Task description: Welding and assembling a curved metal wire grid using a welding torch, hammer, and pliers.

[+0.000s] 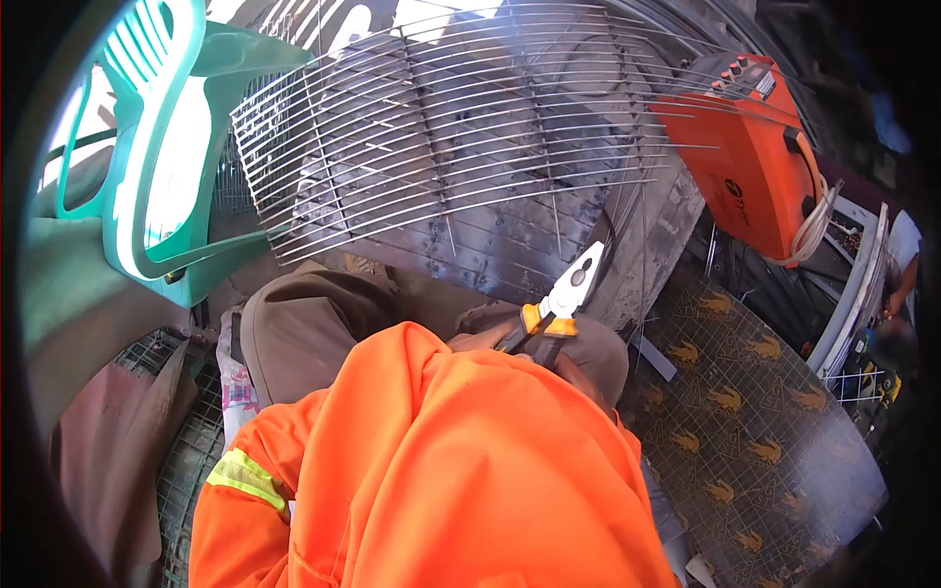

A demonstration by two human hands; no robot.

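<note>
Combination pliers point(571, 284) with a silver head and yellow-and-black handles stick up above my lap, their head tilted up to the right. My left hand point(483, 338) is closed at the left handle, and my right hand point(580, 377) is closed at the right one. Orange cloth of my clothing hides most of both hands and the handle ends. Beyond the pliers, a rack of thin metal rods point(431, 127) rests over a dark, stained metal worktop point(480, 240). Neither hand touches the rack.
At the left stands a green plastic chair point(137, 235). An orange welding machine point(740, 176) with a coiled cable sits at the right, above a patterned dark board point(725, 421). Green wire mesh point(191, 470) lies lower left. Another person's arm point(904, 286) shows at the right edge.
</note>
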